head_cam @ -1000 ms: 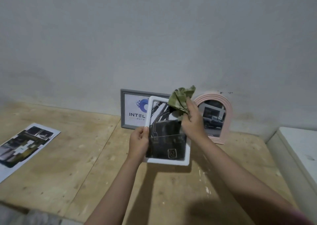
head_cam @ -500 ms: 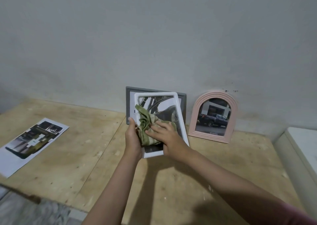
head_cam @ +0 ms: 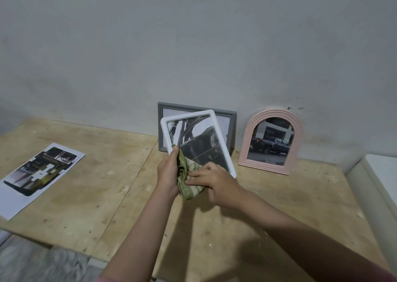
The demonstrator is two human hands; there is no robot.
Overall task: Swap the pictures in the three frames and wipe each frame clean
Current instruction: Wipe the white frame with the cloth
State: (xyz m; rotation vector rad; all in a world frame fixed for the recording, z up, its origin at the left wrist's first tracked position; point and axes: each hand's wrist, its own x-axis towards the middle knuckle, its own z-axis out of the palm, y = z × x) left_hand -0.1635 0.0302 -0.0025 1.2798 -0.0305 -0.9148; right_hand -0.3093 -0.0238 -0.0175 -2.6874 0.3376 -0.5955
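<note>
We count two hands, three frames, one cloth and one loose print. Nearest us, our right hand (head_cam: 217, 185) lies on the cloth (head_cam: 189, 180), a crumpled green rag with pale stripes, its fingers only slightly bent and pressing the rag against the lower left part of the white frame (head_cam: 219, 135). Our left hand (head_cam: 168, 172) has its grip closed on that frame's left edge, thumb over the front border; the rag bunches between the two hands. The white frame is a rectangle with rounded corners and a smooth plastic-looking border, held tilted above the worktop (head_cam: 107, 185), and it carries a black-and-white picture of a car.

To the left, well apart, the loose print (head_cam: 40, 172) lies flat on the worktop, a long sheet of white paper with a dark image. The worktop is bare plywood, pale, stained and pitted.

Farther back, two frames lean against the grey wall (head_cam: 193, 45). The grey frame (head_cam: 233, 129) is rectangular and stands partly hidden behind the white one. Beside it on the right, the pink frame (head_cam: 298, 139) is arched with a ridged border and shows a dark pickup truck.
</note>
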